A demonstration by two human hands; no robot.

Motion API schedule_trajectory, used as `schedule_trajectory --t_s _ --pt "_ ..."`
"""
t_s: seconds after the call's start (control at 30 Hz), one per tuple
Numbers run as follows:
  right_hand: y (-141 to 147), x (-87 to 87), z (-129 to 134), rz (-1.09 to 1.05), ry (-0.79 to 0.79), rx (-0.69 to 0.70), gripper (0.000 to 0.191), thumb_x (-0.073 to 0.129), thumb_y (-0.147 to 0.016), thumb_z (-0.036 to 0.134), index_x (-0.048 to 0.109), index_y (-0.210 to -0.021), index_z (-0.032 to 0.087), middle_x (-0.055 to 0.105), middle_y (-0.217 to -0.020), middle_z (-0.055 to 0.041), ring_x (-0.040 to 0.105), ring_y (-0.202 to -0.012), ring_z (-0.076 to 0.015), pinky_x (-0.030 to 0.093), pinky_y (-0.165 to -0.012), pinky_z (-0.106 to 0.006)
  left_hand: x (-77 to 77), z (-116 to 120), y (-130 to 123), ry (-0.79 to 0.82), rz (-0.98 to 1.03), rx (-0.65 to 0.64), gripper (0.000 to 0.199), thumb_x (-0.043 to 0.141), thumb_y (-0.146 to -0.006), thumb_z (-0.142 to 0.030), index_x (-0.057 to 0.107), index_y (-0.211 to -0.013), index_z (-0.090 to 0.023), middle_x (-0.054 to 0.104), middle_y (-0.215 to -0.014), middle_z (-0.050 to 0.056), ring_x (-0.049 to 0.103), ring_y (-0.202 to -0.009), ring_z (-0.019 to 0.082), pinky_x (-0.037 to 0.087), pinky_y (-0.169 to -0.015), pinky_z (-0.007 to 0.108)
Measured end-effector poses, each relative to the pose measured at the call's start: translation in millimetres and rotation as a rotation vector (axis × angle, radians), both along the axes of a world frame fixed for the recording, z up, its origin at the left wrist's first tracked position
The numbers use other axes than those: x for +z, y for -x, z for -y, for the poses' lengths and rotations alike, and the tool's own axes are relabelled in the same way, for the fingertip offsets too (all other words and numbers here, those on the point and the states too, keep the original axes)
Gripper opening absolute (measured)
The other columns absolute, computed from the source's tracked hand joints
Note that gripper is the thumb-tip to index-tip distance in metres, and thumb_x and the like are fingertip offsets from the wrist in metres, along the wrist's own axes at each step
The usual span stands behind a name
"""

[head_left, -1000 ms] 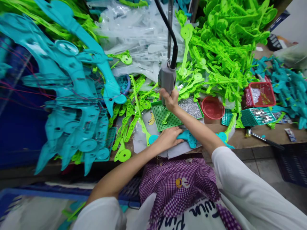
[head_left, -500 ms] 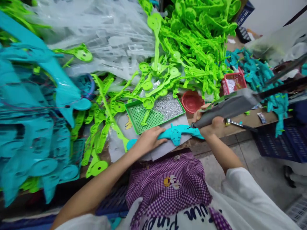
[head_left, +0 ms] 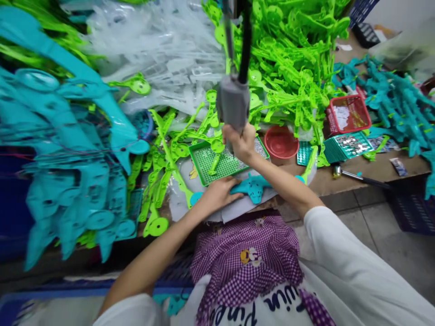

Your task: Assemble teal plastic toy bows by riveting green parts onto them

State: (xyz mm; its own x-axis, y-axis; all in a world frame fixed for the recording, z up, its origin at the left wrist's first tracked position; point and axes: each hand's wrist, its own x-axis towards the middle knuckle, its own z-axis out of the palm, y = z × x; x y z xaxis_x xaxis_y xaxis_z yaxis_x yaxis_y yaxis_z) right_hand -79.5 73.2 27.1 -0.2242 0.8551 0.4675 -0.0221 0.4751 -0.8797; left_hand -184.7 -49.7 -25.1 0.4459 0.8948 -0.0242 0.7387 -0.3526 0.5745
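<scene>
Teal part (head_left: 255, 190): raised centre, dark holes; lying on pale sheet (head_left: 238, 211), right side partly covered | Grey driver (head_left: 234, 102): blurred, near-upright; black cable (head_left: 246, 50) on top; over green tray (head_left: 204, 172), tip indistinct

Power tool (head_left: 233, 104) grey w/ blk cable (head_left: 246, 50). Slotted part (head_left: 255, 188) turquoise, as are stacked pcs (head_left: 98, 219) at L; heaped pcs (head_left: 306, 79) at upper R lime grn. Bags (head_left: 146, 68) milky wht. Tray (head_left: 202, 163) mid-grn w/ regular hole grid. Bowl (head_left: 281, 144) & basket (head_left: 360, 113) both red. Apron (head_left: 234, 258) purple/wht check, yellow & wht motif (head_left: 245, 256). Shirt (head_left: 353, 253) wht; lettering (head_left: 280, 301) dk, prob. navy, but too blurred to be sure.
</scene>
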Motion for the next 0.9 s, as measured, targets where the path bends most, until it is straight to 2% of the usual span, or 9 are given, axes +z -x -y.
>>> schedule_trajectory --t_s 0.13,0.23,0.37,0.5,0.63,0.9 --pt "55 -8.8 -26 -0.160 -0.050 -0.105 0.057 0.052 -0.069 0.081 0.049 -0.062 0.025 0.045 -0.046 0.0074 0.041 -0.047 -0.0049 0.035 -0.049 -0.024 0.6 1 0 -0.009 -0.020 -0.026 0.039 0.068 -0.087 -0.037 0.063 -0.120 -0.016 0.069 -0.102 0.011 0.067 -0.093 0.024 0.054 -0.083 0.038" --pt "72 -6.2 -39 -0.233 -0.001 -0.127 0.058 0.050 -0.066 0.084 0.048 -0.065 0.025 0.046 -0.047 0.0087 0.043 -0.045 -0.0048 0.038 -0.049 -0.024 1.6 3 0 -0.015 -0.016 -0.017 0.039 0.068 -0.087 -0.037 0.062 -0.120 -0.018 0.068 -0.103 0.010 0.067 -0.093 0.024 0.054 -0.082 0.037" --pt "53 -7.3 -34 -0.183 0.049 0.008 0.054 0.051 -0.076 0.078 0.053 -0.073 0.024 0.051 -0.052 0.0066 0.050 -0.045 -0.0092 0.042 -0.049 -0.028 2.3 4 1 -0.018 -0.001 -0.021 0.037 0.066 -0.088 -0.038 0.063 -0.119 -0.019 0.068 -0.101 0.009 0.066 -0.092 0.023 0.054 -0.080 0.037" --pt "28 -24.3 -21 -0.123 0.023 0.051 0.055 0.046 -0.081 0.075 0.057 -0.072 0.022 0.051 -0.053 0.0048 0.050 -0.046 -0.0105 0.040 -0.048 -0.029 1.3 3 1 -0.028 -0.015 -0.038 0.039 0.066 -0.088 -0.038 0.062 -0.121 -0.017 0.068 -0.100 0.009 0.066 -0.094 0.025 0.053 -0.080 0.037" --pt "28 -36.9 -23 -0.086 0.018 0.031 0.056 0.047 -0.081 0.075 0.056 -0.069 0.022 0.051 -0.051 0.0046 0.049 -0.045 -0.0103 0.041 -0.050 -0.030 0.4 3 1 -0.023 -0.006 -0.035 0.042 0.066 -0.088 -0.038 0.060 -0.125 -0.019 0.067 -0.102 0.009 0.066 -0.095 0.024 0.053 -0.082 0.037" --pt "29 -44.4 -27 -0.076 0.042 0.047 0.050 0.053 -0.080 0.071 0.056 -0.070 0.022 0.052 -0.053 0.0051 0.049 -0.047 -0.0105 0.042 -0.051 -0.029 2.2 4 1 -0.005 0.002 -0.028 0.040 0.065 -0.088 -0.038 0.061 -0.122 -0.018 0.067 -0.100 0.009 0.065 -0.094 0.024 0.053 -0.080 0.037"
